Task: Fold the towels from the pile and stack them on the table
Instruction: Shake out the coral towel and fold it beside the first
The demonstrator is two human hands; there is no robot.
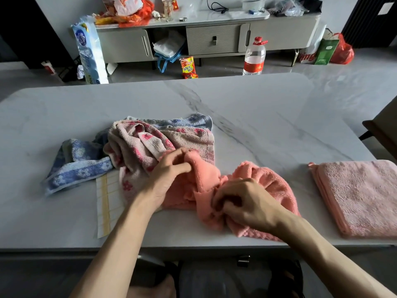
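Note:
A crumpled coral-pink fleece towel (270, 186) lies near the front edge of the marble table (247, 108). My left hand (169, 171) pinches its upper left part. My right hand (242, 203) grips its bunched lower middle. Behind my left hand sits the pile: a beige towel with pink flowers (154, 143), a blue flowered towel (79, 162) and a white towel with yellow stripes (107, 203) underneath. One light pink towel (361, 196) lies folded flat at the right edge.
Beyond the table stand a grey cabinet (212, 37) cluttered with bags, a large water bottle (254, 57), a snack packet (188, 66) and a tall blue-white pack (90, 50) on the floor. A chair edge (384, 130) shows at the right.

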